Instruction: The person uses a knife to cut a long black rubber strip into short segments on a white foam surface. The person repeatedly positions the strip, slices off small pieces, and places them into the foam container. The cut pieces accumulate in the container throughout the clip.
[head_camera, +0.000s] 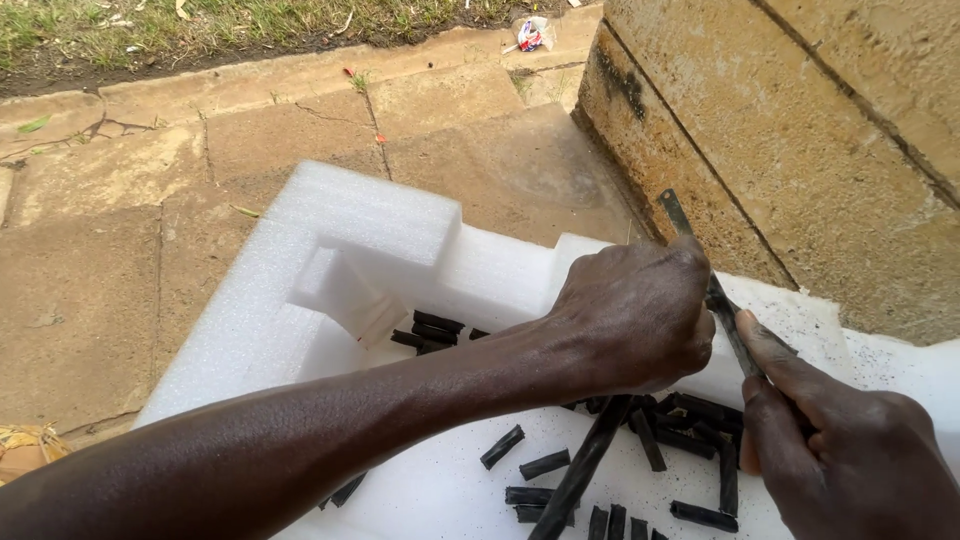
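Observation:
My left hand (635, 315) is closed around a long black rod (580, 470) and presses it down on a white foam block (350, 215); the rod sticks out below the fist toward me. My right hand (840, 450) grips a thin dark metal blade (700, 270), index finger laid along it. The blade slants up to the left and meets the rod right beside my left fist. Several short black cut pieces (525, 445) lie scattered on the foam under and around both hands. A few more black pieces (430, 330) rest in the foam's recess.
The foam block sits on a cracked concrete pavement (120, 260). A rough tan stone wall (800, 130) rises close on the right. Grass (150, 30) borders the pavement at the top, with a scrap of litter (530, 33) near the wall's corner.

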